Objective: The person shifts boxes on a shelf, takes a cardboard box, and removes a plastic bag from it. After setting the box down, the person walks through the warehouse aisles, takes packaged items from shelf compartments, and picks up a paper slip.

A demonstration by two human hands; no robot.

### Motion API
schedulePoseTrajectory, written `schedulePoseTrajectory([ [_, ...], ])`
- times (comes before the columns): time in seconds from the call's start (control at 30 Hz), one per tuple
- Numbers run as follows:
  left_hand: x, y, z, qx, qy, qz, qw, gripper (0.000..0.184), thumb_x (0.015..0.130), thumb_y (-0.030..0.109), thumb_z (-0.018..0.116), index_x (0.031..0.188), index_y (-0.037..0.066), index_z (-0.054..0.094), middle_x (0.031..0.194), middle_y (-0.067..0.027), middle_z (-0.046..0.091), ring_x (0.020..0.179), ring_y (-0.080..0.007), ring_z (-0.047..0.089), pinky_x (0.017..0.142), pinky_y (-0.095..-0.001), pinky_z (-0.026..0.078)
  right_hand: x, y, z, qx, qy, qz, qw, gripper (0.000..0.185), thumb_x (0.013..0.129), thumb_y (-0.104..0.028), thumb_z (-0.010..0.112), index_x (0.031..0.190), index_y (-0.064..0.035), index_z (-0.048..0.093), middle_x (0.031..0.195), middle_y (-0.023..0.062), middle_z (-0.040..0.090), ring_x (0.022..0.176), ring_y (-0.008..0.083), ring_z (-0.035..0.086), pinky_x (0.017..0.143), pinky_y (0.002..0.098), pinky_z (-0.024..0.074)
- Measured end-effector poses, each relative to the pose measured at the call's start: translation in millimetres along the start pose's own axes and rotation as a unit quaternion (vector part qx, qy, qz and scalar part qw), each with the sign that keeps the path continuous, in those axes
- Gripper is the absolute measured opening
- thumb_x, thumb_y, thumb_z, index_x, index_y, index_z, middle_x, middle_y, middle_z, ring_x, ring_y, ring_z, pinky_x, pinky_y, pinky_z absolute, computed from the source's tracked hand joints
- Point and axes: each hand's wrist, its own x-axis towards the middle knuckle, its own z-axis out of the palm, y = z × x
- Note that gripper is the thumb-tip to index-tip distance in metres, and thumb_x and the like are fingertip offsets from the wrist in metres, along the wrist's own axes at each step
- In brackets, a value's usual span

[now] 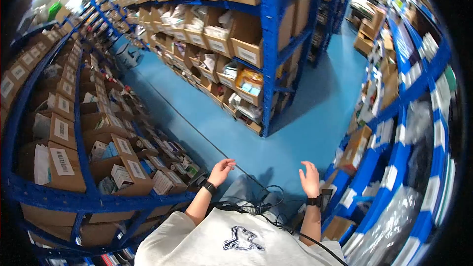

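My left hand (222, 171) is held out over the blue floor (197, 113), its fingers slightly curled and apart, with nothing in it. To the right, my right hand (310, 178) is raised with the fingers spread, also holding nothing. Each wrist wears a black band. Neither hand touches a shelf. The nearest things to my left hand are small boxes in the left rack (186, 167); my right hand is nearest a cardboard box (355, 150) on the right rack. Black cables (268, 198) hang in front of my white shirt (207, 236) between the hands.
Blue racks (268, 59) with labelled cardboard bins stand ahead and on both sides. Aisles run to the far left and far right. A grey step stool (129, 55) stands down the left aisle. Open cartons (367, 32) are at the far right. Clear plastic bags (394, 221) bulge from the right rack.
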Motion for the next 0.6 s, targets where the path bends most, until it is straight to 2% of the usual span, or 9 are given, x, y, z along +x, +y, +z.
schedulePoseTrajectory([
  [0.17, 43.0, 12.3, -42.4, -0.007, 0.115, 0.016, 0.993, 0.027, 0.089, 0.0, 0.044, 0.114, -0.004, 0.055, 0.103, -0.0109, 0.065, 0.091, -0.017, 0.062, 0.085, -0.0289, 0.048, 81.4, -47.5, 45.1, 0.018, -0.098, -0.083, 0.992, 0.033, 0.08, -0.015, 0.061, 0.111, -0.0046, 0.055, 0.116, 0.0148, 0.055, 0.104, 0.0344, 0.053, 0.09, 0.0428, 0.0414],
  [0.23, 63.7, 27.8, -59.4, -0.012, 0.13, 0.014, 0.991, 0.027, 0.09, 0.0, 0.044, 0.114, -0.003, 0.054, 0.103, -0.0108, 0.065, 0.091, -0.0171, 0.062, 0.085, -0.0291, 0.048, 108.0, -75.0, 63.5, 0.02, -0.121, -0.104, 0.987, 0.03, 0.08, -0.012, 0.062, 0.109, -0.0049, 0.057, 0.115, 0.0152, 0.056, 0.104, 0.0347, 0.053, 0.089, 0.0422, 0.0424],
  [0.33, 96.0, 40.7, -93.6, -0.038, 0.146, 0.029, 0.988, 0.026, 0.092, 0.001, 0.044, 0.115, -0.003, 0.054, 0.104, -0.011, 0.065, 0.092, -0.0171, 0.061, 0.085, -0.0296, 0.048, 148.2, -110.8, 95.6, 0.013, -0.174, -0.137, 0.975, 0.03, 0.081, -0.017, 0.061, 0.109, -0.0061, 0.057, 0.115, 0.0136, 0.056, 0.104, 0.0332, 0.053, 0.09, 0.0417, 0.0422],
  [0.4, 113.0, 51.2, -122.9, -0.052, 0.152, 0.06, 0.985, 0.025, 0.094, 0.004, 0.044, 0.116, -0.003, 0.053, 0.105, -0.0118, 0.064, 0.094, -0.0179, 0.061, 0.086, -0.0304, 0.048, 177.6, -137.2, 116.1, 0.021, -0.164, -0.203, 0.965, 0.031, 0.08, -0.017, 0.062, 0.109, -0.0081, 0.056, 0.112, 0.0108, 0.057, 0.103, 0.0313, 0.054, 0.087, 0.0418, 0.0428],
  [0.47, 132.4, 52.3, -153.0, -0.054, 0.185, 0.101, 0.976, 0.026, 0.095, 0.01, 0.046, 0.117, -0.002, 0.054, 0.105, -0.0113, 0.064, 0.09, -0.0153, 0.061, 0.077, -0.0251, 0.047, 210.0, -170.5, 127.2, 0.026, -0.147, -0.24, 0.959, 0.031, 0.08, -0.017, 0.061, 0.11, -0.0083, 0.056, 0.113, 0.0106, 0.056, 0.105, 0.0308, 0.053, 0.089, 0.0412, 0.042],
  [0.53, 158.3, 45.8, -181.9, -0.051, 0.223, 0.089, 0.969, 0.025, 0.095, 0.011, 0.047, 0.116, -0.002, 0.054, 0.105, -0.0115, 0.064, 0.09, -0.0149, 0.061, 0.077, -0.0249, 0.047, 244.7, -203.2, 133.4, 0.021, -0.103, -0.271, 0.957, 0.033, 0.081, -0.017, 0.061, 0.112, -0.0081, 0.056, 0.116, 0.0105, 0.054, 0.108, 0.0303, 0.051, 0.09, 0.0404, 0.0411],
  [0.6, 176.3, 48.2, -199.3, -0.065, 0.239, 0.093, 0.964, 0.026, 0.096, 0.013, 0.048, 0.115, -0.003, 0.054, 0.104, -0.0114, 0.064, 0.087, -0.0146, 0.06, 0.079, -0.0268, 0.048, 275.7, -234.6, 130.7, 0.026, -0.102, -0.26, 0.96, 0.033, 0.083, -0.017, 0.058, 0.114, -0.0089, 0.054, 0.122, 0.0101, 0.052, 0.112, 0.0302, 0.048, 0.094, 0.0404, 0.0384],
])
